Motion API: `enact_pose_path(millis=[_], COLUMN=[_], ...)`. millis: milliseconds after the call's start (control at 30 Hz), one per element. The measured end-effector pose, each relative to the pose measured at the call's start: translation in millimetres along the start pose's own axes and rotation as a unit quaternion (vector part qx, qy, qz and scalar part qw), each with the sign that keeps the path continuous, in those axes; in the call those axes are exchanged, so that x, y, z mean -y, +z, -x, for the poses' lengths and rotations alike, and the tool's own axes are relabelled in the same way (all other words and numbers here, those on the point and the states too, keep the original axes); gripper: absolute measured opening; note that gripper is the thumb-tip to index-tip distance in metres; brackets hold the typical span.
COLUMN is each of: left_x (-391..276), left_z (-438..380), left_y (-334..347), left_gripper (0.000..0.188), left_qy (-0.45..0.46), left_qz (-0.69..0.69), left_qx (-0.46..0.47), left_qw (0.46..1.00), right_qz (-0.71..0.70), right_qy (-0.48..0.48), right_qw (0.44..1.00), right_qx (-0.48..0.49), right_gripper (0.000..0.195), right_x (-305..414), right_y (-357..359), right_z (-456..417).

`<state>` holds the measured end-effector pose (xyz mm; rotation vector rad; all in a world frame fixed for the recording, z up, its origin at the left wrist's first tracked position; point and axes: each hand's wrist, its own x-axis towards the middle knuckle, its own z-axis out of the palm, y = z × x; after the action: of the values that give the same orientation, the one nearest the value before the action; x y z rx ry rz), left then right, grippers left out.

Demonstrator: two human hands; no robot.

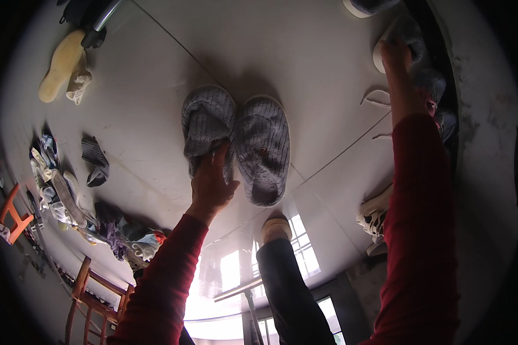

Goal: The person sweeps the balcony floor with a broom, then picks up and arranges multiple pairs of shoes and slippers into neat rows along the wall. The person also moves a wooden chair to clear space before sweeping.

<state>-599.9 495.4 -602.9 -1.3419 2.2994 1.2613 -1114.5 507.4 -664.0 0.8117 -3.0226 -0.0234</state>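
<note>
Two grey ribbed fabric slippers lie side by side on the pale tiled floor. My left hand touches the rear of the left slipper; its thumb is spread and whether the fingers grip the fabric is unclear. Beside it, the right slipper is untouched. At upper right my right hand reaches to a dark fuzzy slipper with a pale sole by the wall; its fingers are partly hidden and seem closed on that slipper.
Shoes with loose laces lie at right, under my sleeve. A yellow insole, a striped cloth and heaped clothes spread along the left. A wooden chair stands lower left.
</note>
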Motion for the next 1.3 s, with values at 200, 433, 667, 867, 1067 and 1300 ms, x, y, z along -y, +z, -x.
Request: enact_pose_path(millis=[200, 433, 667, 867, 1067, 1300], left_x=[5.1, 1.0, 7.3, 0.6, 19.9, 31.9], left_z=[1.1, -0.1, 3.4, -4.3, 5.4, 14.3], left_y=[-0.2, 0.8, -2.2, 7.6, 1.7, 12.7], left_gripper=[0.085, 0.082, 0.08, 0.082, 0.08, 0.063], left_qy=[-0.006, 0.01, 0.019, 0.05, 0.028, 0.092], left_qz=[-0.004, 0.001, 0.004, -0.002, -0.005, 0.113], left_qx=[0.0, -0.004, -0.023, -0.016, -0.015, -0.112], left_qw=[1.0, 1.0, 1.0, 0.999, 0.999, 0.983], right_qz=[-0.008, -0.092, 0.045, 0.067, -0.412, -0.291], right_qy=[-0.074, -0.021, 0.044, -0.141, -0.044, -0.162], right_qw=[0.997, 0.993, 0.998, 0.988, 0.906, 0.939], right_qx=[0.0, -0.066, 0.028, -0.014, 0.088, 0.083], right_gripper=[0.047, 0.044, 0.046, 0.051, 0.065, 0.084], right_x=[58.2, 77.0, 7.5, -102.1, 49.1, 89.5], right_y=[-5.9, -2.9, 2.4, 7.2, -58.9, -59.9], right_z=[-16.2, -30.8, -18.7, -13.4, 208.0, 401.4])
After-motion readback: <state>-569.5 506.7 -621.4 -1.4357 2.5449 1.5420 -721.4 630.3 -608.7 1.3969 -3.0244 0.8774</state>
